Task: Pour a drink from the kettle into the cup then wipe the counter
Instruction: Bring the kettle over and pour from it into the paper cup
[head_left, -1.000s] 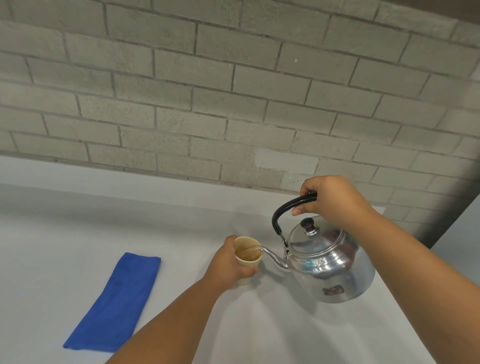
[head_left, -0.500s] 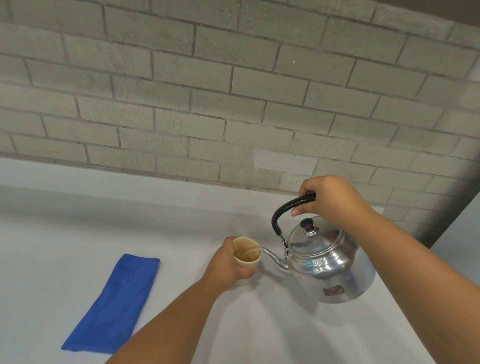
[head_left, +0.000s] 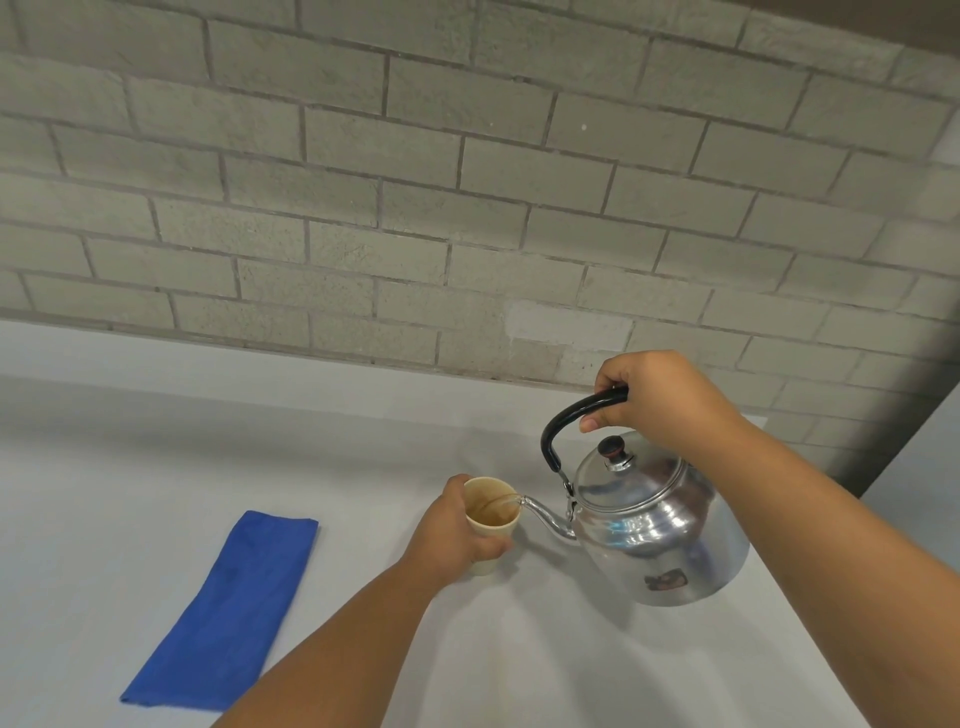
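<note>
Your right hand is still gripping the tilted kettle handle; your left hand is still clasping the cup. Nothing is changing: liquid is streaming in, cloth unmoved.

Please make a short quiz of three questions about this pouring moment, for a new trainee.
1. True or false: the kettle stands flat on the counter.
2. Which hand steadies the cup? A) the left hand B) the right hand C) neither
3. Fill in: the blue cloth lies on the person's ____ side of the cup.

Key
1. False. The right hand holds it by the black handle, tilted, and a thin stream runs from the spout into the cup.
2. A. The left hand is wrapped around the cup.
3. Left. It lies flat and folded, apart from both hands.
</note>
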